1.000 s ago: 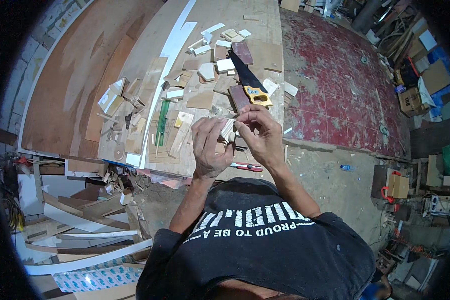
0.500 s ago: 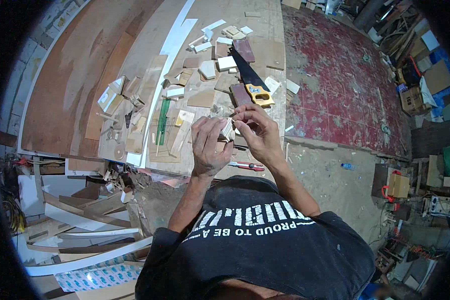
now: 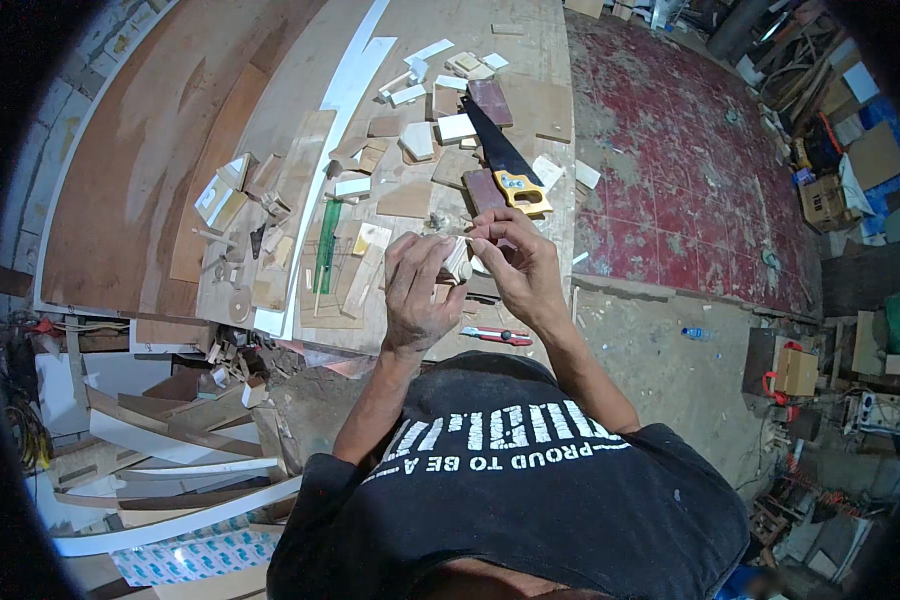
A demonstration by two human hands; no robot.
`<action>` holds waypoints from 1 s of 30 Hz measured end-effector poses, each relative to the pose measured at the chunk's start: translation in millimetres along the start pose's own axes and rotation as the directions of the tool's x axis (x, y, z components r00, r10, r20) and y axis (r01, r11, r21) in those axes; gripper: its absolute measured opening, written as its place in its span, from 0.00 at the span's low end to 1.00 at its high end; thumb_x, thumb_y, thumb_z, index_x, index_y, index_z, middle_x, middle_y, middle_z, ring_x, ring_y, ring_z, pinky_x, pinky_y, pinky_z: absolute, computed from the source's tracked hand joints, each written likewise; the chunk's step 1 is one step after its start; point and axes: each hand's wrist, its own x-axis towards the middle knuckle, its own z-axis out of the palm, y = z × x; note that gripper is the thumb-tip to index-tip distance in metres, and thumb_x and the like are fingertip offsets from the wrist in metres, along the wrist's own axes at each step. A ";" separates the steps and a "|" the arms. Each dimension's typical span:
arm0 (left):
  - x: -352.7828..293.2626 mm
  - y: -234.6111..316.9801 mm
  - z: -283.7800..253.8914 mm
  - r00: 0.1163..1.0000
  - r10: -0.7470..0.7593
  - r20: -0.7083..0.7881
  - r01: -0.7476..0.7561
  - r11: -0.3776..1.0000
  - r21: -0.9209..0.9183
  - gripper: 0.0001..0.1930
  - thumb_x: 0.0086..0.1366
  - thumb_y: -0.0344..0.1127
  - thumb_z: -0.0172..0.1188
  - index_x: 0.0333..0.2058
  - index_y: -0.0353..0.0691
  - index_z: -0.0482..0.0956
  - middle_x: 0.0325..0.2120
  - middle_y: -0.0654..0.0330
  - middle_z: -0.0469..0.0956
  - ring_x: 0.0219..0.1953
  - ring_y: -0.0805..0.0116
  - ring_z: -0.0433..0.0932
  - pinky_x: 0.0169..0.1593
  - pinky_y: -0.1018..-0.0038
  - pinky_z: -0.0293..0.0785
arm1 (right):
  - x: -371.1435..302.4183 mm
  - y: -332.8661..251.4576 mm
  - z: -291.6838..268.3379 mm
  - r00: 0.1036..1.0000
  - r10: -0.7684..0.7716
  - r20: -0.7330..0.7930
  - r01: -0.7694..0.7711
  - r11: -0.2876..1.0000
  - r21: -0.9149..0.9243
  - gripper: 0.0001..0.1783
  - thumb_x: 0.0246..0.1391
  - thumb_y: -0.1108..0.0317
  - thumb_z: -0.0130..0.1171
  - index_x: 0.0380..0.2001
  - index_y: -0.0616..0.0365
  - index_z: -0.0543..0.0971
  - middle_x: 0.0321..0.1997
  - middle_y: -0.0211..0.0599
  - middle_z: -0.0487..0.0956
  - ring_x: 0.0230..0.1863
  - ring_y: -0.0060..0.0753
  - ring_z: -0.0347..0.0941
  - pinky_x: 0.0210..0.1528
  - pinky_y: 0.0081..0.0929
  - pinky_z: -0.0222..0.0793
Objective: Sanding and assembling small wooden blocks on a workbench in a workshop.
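My left hand (image 3: 417,290) is closed around a small wooden block (image 3: 456,262) with pale and dark stripes along its side, like plywood layers. Its fingers hide much of the block. At the block's upper right edge, the thumb and fingers of my right hand (image 3: 515,265) are pinched together. Whatever sits in that pinch is too small to make out. Just below the hands, a red and grey utility knife (image 3: 497,336) lies on the wooden worktable (image 3: 440,345). Beyond my right hand rests a handsaw (image 3: 505,160) with a yellow handle.
Wood offcuts (image 3: 417,141) and dark red blocks (image 3: 489,103) are scattered over the table. A green ruler (image 3: 327,240) and a long white strip (image 3: 342,90) lie to the left. Stacked boards (image 3: 180,440) stand low at left; a red tiled floor (image 3: 670,150) stretches right.
Both hands stay almost in place around the block. Its striped side shows slightly more now, and the right fingers have shifted a little at its edge.
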 end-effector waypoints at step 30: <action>-28.4 -19.4 4.1 0.908 -0.419 0.018 0.408 0.873 -0.268 0.24 0.46 0.21 0.64 0.46 0.33 0.74 0.44 0.51 0.75 0.39 0.61 0.76 0.40 0.72 0.75 | 3.5 22.5 -25.3 0.947 0.299 -0.115 -0.230 0.884 0.406 0.05 0.58 0.74 0.58 0.36 0.65 0.77 0.29 0.26 0.75 0.27 0.14 0.65 0.28 0.14 0.60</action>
